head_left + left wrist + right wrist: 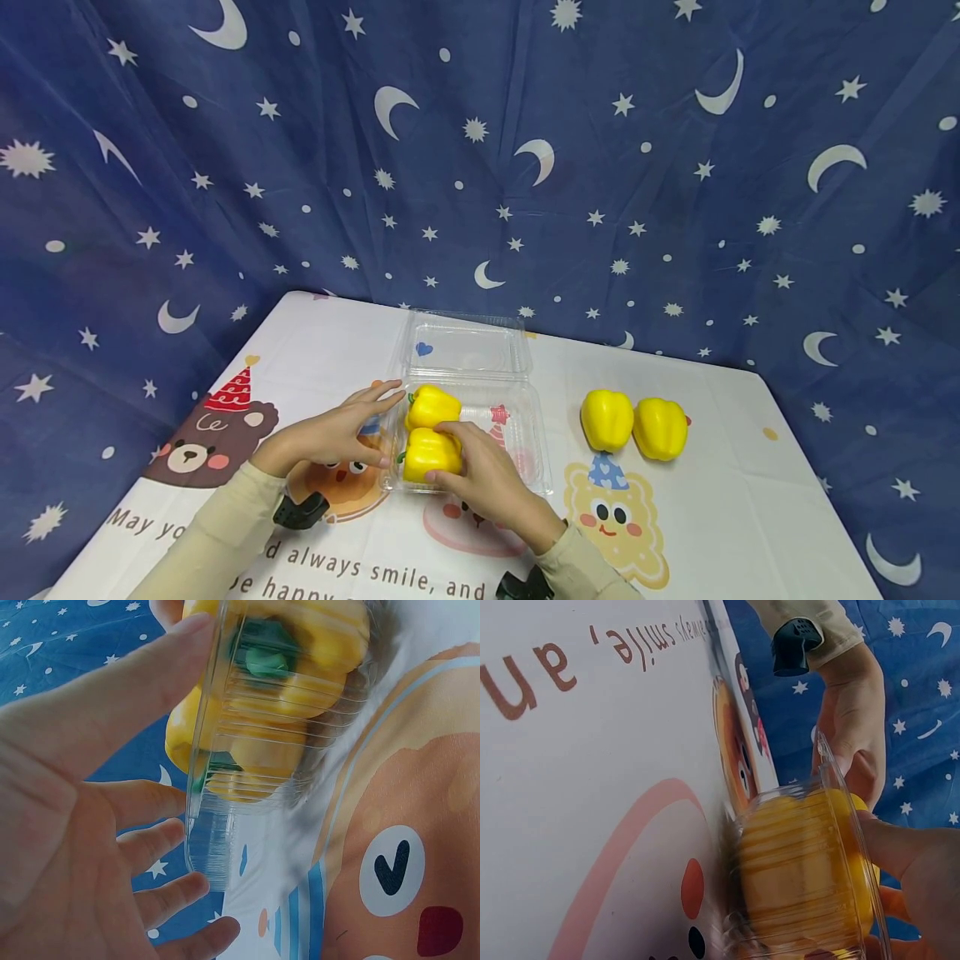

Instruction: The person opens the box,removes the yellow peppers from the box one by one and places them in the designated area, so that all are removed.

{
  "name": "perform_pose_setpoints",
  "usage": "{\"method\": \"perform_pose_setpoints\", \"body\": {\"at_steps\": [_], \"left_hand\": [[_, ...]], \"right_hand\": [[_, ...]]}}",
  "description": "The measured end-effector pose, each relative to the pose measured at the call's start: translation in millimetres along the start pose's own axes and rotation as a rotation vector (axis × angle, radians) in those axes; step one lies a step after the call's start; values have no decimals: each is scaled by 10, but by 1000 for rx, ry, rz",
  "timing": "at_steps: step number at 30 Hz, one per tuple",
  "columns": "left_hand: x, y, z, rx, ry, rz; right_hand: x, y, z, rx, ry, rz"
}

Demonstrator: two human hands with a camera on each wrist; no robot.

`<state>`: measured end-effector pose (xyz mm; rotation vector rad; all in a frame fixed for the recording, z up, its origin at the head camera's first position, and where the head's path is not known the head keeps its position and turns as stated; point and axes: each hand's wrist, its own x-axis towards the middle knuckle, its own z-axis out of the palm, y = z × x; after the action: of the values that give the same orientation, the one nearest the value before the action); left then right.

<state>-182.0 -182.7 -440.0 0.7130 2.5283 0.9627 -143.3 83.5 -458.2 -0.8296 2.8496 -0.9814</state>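
Observation:
A clear plastic clamshell container lies with its hinged lid folded back behind it. Two yellow bell peppers sit in its left half, a farther pepper and a nearer pepper, green stems facing left. My right hand holds the nearer pepper, thumb at its front and fingers over its far right side. At the container's left edge, my left hand is spread with its fingers extended; in the left wrist view its thumb and fingertips rest along the rim.
Two more yellow peppers, one on the left and one on the right, stand side by side to the right of the container. A white cartoon-printed cloth covers the table. Behind it hangs a blue star-and-moon curtain.

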Motion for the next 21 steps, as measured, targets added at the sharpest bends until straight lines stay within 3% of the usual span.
{"method": "perform_pose_setpoints", "body": {"at_steps": [21], "left_hand": [[-2,1,-3,1,-4,-4]], "right_hand": [[20,11,-10,9,-27,29]]}}
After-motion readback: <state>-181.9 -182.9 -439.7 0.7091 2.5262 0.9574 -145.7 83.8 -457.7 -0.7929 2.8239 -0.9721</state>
